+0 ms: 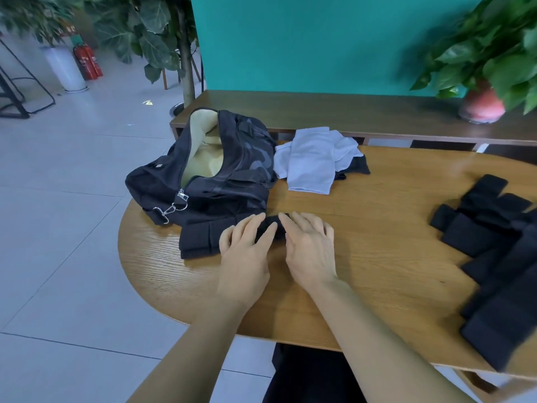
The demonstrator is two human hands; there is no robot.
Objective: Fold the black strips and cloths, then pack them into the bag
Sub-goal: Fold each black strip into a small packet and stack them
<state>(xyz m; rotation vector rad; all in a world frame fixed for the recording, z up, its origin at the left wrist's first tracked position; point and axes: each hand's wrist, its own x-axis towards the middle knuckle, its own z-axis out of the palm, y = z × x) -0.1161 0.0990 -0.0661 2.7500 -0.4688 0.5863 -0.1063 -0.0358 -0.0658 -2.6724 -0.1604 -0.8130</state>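
Oval wooden desk (pixel 363 242) on grey tiled floor (pixel 58 213); flat left hand (pixel 247 251) and right hand (pixel 311 251) press folded black cloth (pixel 203 237).

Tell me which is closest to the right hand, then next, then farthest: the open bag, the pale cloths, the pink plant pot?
1. Open bag, just left of the right hand.
2. Pale cloths, behind it.
3. Pink plant pot, far right on the shelf.

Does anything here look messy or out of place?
Mostly tidy. The pale cloths behind the bag lie in a loose heap, and the black strips on the right overhang the table edge, so they might slip off.
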